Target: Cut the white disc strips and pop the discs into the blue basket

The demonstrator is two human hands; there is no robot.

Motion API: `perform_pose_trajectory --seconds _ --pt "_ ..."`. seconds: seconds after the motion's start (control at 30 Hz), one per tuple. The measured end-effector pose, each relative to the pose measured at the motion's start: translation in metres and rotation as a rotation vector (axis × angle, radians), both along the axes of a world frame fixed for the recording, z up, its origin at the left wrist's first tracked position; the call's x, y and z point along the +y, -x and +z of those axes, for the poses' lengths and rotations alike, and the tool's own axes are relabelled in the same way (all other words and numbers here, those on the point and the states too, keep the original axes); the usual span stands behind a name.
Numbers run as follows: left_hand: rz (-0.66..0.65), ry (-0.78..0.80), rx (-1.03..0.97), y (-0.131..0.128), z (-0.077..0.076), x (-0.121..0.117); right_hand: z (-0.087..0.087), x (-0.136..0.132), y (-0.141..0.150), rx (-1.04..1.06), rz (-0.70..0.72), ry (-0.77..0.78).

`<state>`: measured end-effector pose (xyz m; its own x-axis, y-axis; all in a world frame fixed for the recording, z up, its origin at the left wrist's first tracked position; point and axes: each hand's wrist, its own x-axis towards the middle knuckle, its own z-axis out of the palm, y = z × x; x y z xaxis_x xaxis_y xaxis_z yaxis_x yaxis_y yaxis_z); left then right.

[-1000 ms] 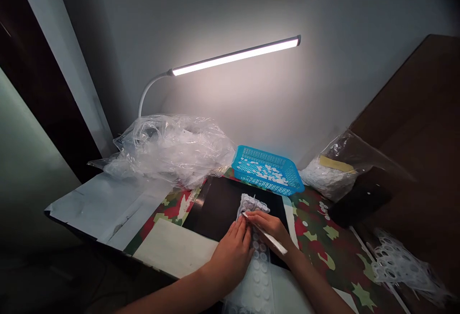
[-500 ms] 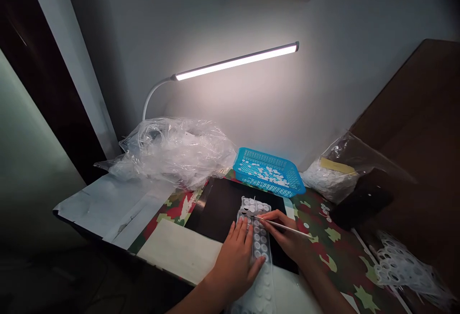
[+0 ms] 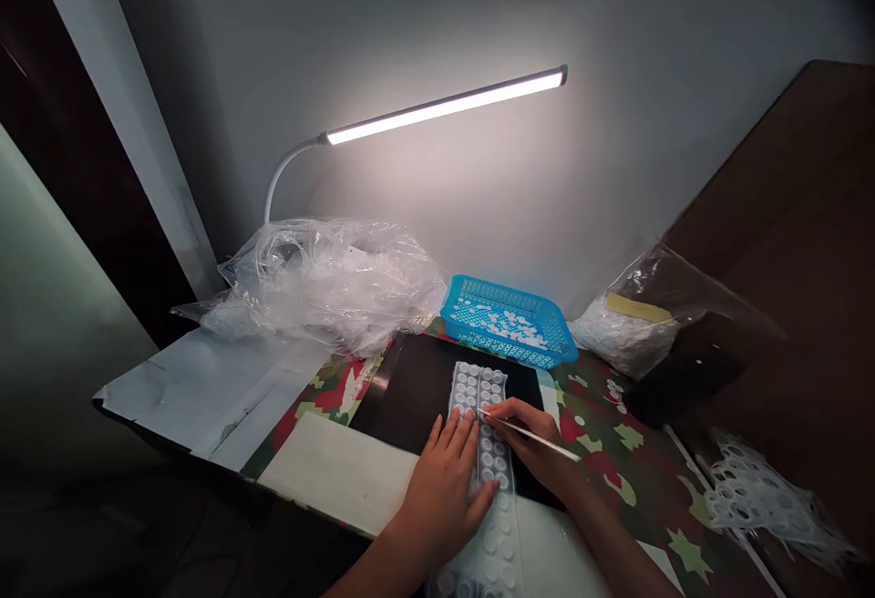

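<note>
A clear strip of small round white dots (image 3: pixel 480 390) lies lengthwise on a black mat (image 3: pixel 410 388). My left hand (image 3: pixel 447 484) rests flat on the strip's left side, fingers stretched out and pressing it down. My right hand (image 3: pixel 533 438) is pinched round a thin white stick (image 3: pixel 530 432) whose tip touches the strip near its middle. The strip's near end runs off toward me past the mat.
A blue basket (image 3: pixel 509 321) with white dots stands behind the mat. Crumpled clear plastic (image 3: pixel 321 279) lies at the back left under a lit desk lamp (image 3: pixel 444 108). A bag of white pieces (image 3: pixel 625 329) and punched-out white sheets (image 3: pixel 762 498) lie to the right.
The strip now lies flat with its far end full of dots. My left hand slid slightly toward me, and the stick's tip stays on the strip.
</note>
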<state>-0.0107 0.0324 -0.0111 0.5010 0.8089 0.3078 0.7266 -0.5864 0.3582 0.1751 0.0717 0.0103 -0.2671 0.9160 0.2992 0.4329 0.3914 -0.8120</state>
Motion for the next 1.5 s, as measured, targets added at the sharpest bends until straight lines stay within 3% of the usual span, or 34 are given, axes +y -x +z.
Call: perform_pose_trajectory --seconds 0.27,0.4,0.5,0.67,0.77,0.93,1.17,1.5 --pt "0.002 -0.023 0.003 0.000 -0.002 0.000 0.003 -0.004 0.002 -0.053 0.036 -0.013" --pt "0.008 -0.024 0.020 -0.002 -0.001 0.001 0.002 -0.002 0.004 -0.180 0.116 -0.192" --pt "0.005 -0.026 0.020 -0.002 0.001 0.001 0.001 0.004 0.007 -0.228 0.060 -0.282" --pt "-0.006 0.012 0.014 -0.001 0.003 0.000 0.006 0.004 0.008 -0.212 0.025 -0.253" --pt "-0.006 0.003 0.012 0.001 0.002 0.000 0.010 -0.004 0.002 -0.126 -0.067 -0.188" --pt "0.000 -0.066 0.016 0.003 0.000 -0.002 0.004 -0.008 -0.014 -0.006 -0.173 -0.158" --pt "-0.076 -0.058 0.016 0.004 0.008 -0.005 0.001 -0.007 -0.019 -0.077 -0.080 -0.094" --pt "-0.067 -0.053 0.016 0.005 0.010 -0.006 -0.002 -0.008 -0.020 -0.182 0.002 -0.118"
